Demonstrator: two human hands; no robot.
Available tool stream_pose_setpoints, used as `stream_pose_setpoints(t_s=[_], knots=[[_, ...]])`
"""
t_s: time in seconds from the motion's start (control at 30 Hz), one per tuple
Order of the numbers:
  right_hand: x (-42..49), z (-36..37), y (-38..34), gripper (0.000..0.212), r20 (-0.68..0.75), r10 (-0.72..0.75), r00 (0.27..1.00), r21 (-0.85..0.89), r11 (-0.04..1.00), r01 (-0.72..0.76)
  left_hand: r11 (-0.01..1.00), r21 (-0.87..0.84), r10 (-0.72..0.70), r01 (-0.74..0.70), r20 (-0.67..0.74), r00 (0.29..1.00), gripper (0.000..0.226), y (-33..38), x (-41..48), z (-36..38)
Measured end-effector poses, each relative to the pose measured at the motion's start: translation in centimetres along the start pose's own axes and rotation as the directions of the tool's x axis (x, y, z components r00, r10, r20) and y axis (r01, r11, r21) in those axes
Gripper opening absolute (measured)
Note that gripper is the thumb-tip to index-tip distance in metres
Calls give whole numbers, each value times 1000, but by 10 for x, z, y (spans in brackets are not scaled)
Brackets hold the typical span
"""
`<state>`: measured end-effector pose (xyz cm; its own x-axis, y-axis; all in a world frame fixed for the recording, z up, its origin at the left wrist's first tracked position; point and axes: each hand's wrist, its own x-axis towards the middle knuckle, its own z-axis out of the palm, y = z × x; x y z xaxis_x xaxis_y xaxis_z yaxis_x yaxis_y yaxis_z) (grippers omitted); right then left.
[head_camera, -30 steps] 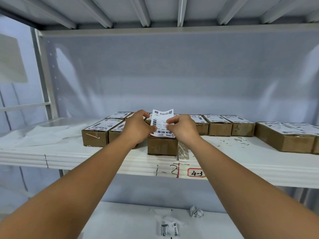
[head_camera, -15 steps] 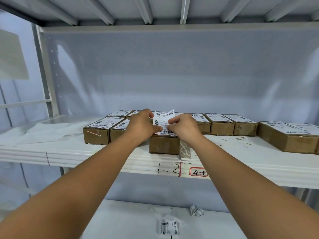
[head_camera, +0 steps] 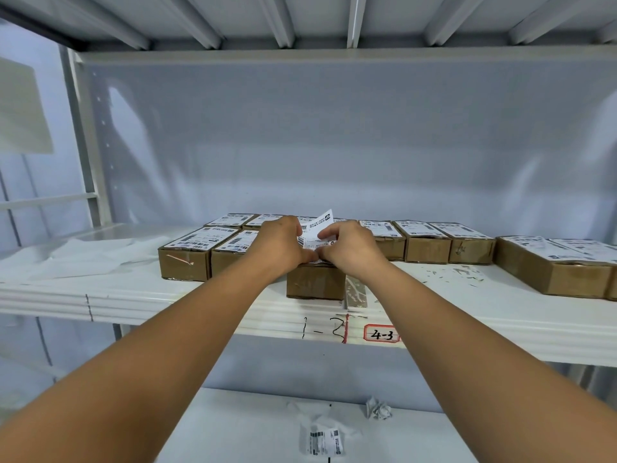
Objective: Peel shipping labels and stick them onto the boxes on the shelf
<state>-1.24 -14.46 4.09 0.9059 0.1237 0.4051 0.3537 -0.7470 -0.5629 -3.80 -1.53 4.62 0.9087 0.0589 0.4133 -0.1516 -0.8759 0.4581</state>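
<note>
A white shipping label point(head_camera: 316, 232) with barcodes curls up between my two hands, its near edge down on the top of a small brown cardboard box point(head_camera: 315, 284) at the shelf's front. My left hand point(head_camera: 279, 243) pinches the label's left side. My right hand point(head_camera: 347, 248) pinches its right side, thumb and forefinger on the paper. Both hands rest on the box top and hide most of it.
Several labelled brown boxes stand in rows: one point(head_camera: 185, 259) on the left, others point(head_camera: 427, 243) behind, and larger ones point(head_camera: 551, 269) at right. White shelf edge point(head_camera: 200, 309) bears marks "1-2" and "4-3". Crumpled backing paper point(head_camera: 379, 409) and a label sheet point(head_camera: 325, 441) lie on the lower shelf.
The label has come down from upright in the air to the box top, and both hands have sunk with it onto the box.
</note>
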Motion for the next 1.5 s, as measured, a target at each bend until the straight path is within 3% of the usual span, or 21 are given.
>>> stream_pose_setpoints(t_s=[0.3,0.5,0.73,0.93,1.07,1.2,1.5], knots=[[3,-1,-1,31,37,17,999,-16,1000,-16,983,180,34,-37,18,999,48,-6,1,2],[5,2,5,24,56,51,997,26,998,-52,997,-77,16,-14,23,1000,34,-18,-6,16],[5,10,9,14,20,69,997,-15,997,-69,982,-174,56,-78,-128,990,29,-22,-17,34],[9,16,30,8,22,149,989,329,933,-148,942,-276,150,-192,-166,975,31,-34,-20,47],[10,17,40,26,103,162,981,537,822,-192,915,-388,81,-113,-98,992,37,-37,-19,46],[16,18,44,30,118,146,982,579,794,-188,885,-462,41,-62,-55,998,38,-39,-20,43],[31,26,52,38,151,114,982,582,793,-181,903,-423,58,-75,-51,997,38,-39,-22,43]])
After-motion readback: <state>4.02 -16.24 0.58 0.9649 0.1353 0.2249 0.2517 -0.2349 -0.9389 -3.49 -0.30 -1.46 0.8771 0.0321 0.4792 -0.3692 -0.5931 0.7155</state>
